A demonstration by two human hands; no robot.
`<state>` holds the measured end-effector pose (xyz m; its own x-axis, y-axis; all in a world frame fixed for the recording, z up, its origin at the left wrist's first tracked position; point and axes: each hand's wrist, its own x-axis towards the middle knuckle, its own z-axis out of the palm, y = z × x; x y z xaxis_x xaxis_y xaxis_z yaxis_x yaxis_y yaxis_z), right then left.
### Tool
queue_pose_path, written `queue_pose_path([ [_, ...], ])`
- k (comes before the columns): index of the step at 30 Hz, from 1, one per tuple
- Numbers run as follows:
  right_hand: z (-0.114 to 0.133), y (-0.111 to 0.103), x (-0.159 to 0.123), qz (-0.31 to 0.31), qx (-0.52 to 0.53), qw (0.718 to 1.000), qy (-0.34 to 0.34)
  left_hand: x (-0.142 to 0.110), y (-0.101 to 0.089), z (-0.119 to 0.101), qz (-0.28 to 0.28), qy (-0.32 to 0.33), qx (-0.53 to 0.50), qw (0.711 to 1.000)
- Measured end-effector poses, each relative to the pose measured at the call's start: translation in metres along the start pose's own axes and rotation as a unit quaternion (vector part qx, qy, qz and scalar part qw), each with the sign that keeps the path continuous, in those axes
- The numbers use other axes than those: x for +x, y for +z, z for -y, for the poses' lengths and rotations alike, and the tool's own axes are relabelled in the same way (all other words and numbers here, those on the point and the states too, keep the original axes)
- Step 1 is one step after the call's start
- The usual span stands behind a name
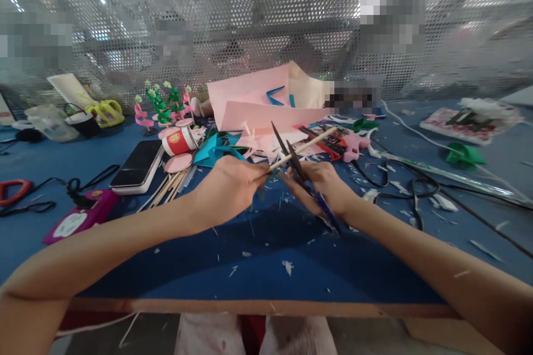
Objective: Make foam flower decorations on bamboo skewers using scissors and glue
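My left hand [233,186] pinches one end of a thin wooden stick [312,142], which slants up to the right above the table. In my right hand [327,188] is a pair of scissors [295,162] with dark blades spread apart and pointing up and away. The stick crosses the blades; whether they touch it I cannot tell. Behind my hands lie folded pink paper sheets [258,94] with strips of blue paper in them. Close to my left hand are blue paper pieces [212,151] and several wooden sticks [169,188].
Left are a red-and-white paper cup [180,140], a phone-like device [139,166], a purple case [83,216] and small green-and-pink paper plants [160,105]. A glue gun [352,145] with black cords lies right, before a clear strip [453,175]. Paper scraps [287,267] litter the blue table.
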<state>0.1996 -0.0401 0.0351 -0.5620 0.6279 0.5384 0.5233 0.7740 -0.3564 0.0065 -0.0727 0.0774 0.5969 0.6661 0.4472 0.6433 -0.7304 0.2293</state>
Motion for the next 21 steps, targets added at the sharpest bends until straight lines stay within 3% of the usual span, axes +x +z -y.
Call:
queue_pose_path([
  [5,-0.007,-0.008,0.003,0.008,0.019,0.999,-0.047,0.01,-0.019,0.003,0.127,-0.055,-0.226,0.964],
  [9,-0.014,-0.011,0.005,0.001,-0.005,0.997,-0.076,0.014,-0.026,0.009,0.139,-0.079,-0.254,0.954],
  [12,-0.012,-0.009,0.006,-0.016,-0.048,0.998,-0.026,0.011,-0.02,0.015,0.066,-0.089,-0.184,0.977],
  [16,0.001,-0.004,0.005,0.005,-0.031,0.997,0.069,0.002,-0.004,0.017,-0.069,-0.068,0.049,0.994],
  [18,0.008,-0.003,0.004,0.024,-0.016,0.995,0.093,-0.001,0.003,0.015,-0.098,-0.033,0.149,0.983],
  [21,0.013,-0.003,0.003,0.036,-0.005,0.993,0.113,-0.003,0.006,0.013,-0.101,0.003,0.197,0.975],
])
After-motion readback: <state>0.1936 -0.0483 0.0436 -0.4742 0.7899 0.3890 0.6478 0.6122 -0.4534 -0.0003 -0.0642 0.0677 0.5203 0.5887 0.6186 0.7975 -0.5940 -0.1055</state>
